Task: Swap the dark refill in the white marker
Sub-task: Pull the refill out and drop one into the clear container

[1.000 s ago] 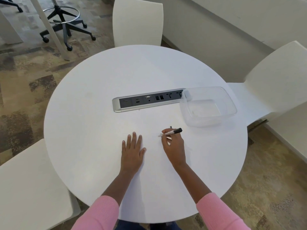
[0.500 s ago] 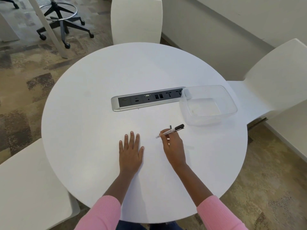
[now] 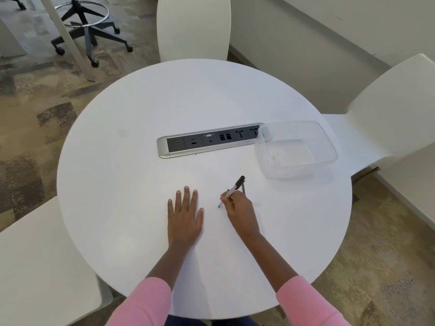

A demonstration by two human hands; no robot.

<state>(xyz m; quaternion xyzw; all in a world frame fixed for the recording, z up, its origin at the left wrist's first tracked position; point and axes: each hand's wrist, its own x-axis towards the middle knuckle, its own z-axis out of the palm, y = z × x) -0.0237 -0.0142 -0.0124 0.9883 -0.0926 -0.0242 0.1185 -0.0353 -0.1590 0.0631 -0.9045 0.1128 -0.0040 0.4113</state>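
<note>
My right hand [image 3: 240, 211] grips a white marker [image 3: 231, 191] with a black cap, tilted so the cap points up and to the right and the other end sits near the table. A thin dark stick, the refill [image 3: 243, 188], lies on the table just behind my right hand, partly hidden by it. My left hand [image 3: 184, 217] rests flat on the white round table [image 3: 141, 184] with its fingers straight, a short way left of the marker.
A clear plastic tub [image 3: 297, 149] stands at the right of the table with nothing in it. A grey socket strip [image 3: 209, 140] is set into the table's middle. White chairs stand around the table; a wheeled stool [image 3: 87, 27] is at the far left.
My right hand has tipped the marker from nearly level to steeper, cap end raised. The dark refill now shows behind the hand. My left hand has stayed flat.
</note>
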